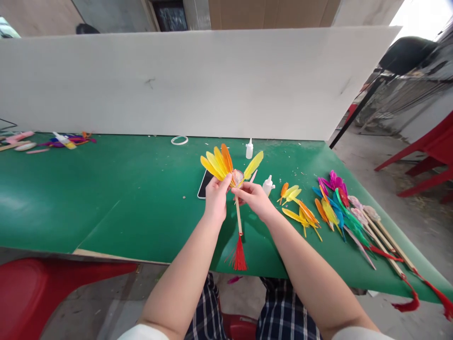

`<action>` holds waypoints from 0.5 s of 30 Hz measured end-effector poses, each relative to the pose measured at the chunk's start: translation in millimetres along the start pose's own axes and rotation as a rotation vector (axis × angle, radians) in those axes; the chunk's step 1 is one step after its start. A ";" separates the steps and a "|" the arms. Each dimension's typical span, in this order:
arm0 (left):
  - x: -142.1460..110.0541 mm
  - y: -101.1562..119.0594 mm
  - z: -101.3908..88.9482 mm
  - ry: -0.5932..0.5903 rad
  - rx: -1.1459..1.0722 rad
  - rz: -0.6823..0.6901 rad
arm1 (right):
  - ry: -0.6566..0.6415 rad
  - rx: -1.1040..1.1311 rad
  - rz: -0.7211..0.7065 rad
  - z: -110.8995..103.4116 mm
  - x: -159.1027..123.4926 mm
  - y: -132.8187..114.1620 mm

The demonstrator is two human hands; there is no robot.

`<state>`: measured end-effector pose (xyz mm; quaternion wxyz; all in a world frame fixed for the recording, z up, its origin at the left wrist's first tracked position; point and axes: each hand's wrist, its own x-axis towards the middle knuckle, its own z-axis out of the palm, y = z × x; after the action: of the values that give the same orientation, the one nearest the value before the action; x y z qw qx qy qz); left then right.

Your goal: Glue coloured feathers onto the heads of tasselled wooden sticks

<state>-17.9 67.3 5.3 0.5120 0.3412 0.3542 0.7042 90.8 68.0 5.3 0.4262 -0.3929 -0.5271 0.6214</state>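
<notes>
Between my hands is a small feather fan [238, 208] with a pale wooden handle and a red tassel [239, 255] hanging below. Yellow and orange feathers [218, 163] fan out on its left, and a yellow feather [254, 165] slants up on its right. My left hand [216, 193] pinches the feather bases at the fan's round centre. My right hand [252, 196] has its fingers closed at the centre's lower right, by the top of the handle; exactly what its fingertips grip is partly hidden. Behind the left hand, a phone-like dark flat object with a white edge [203, 186] lies partly covered.
White glue bottles [249, 150] [268, 185] stand on the green table [141, 189]. Loose yellow and orange feathers [302, 217] lie right of my hands. Farther right are colourful feathers [332, 203] and tasselled sticks [384, 236]. A white tape ring [179, 140] lies near the white board [198, 85].
</notes>
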 end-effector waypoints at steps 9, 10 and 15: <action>-3.0 -3.9 1.3 0.019 0.061 -0.025 | 0.097 0.092 0.033 2.2 2.5 2.4; -3.1 -3.7 1.5 0.017 0.060 -0.032 | 0.100 0.106 0.029 2.2 2.5 2.6; -2.8 -1.9 2.3 0.007 0.051 -0.059 | 0.108 0.151 0.024 2.2 1.4 2.5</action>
<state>-14.3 65.4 4.5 0.5227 0.3412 0.3837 0.6806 87.9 68.4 3.1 0.4752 -0.3989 -0.4502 0.6422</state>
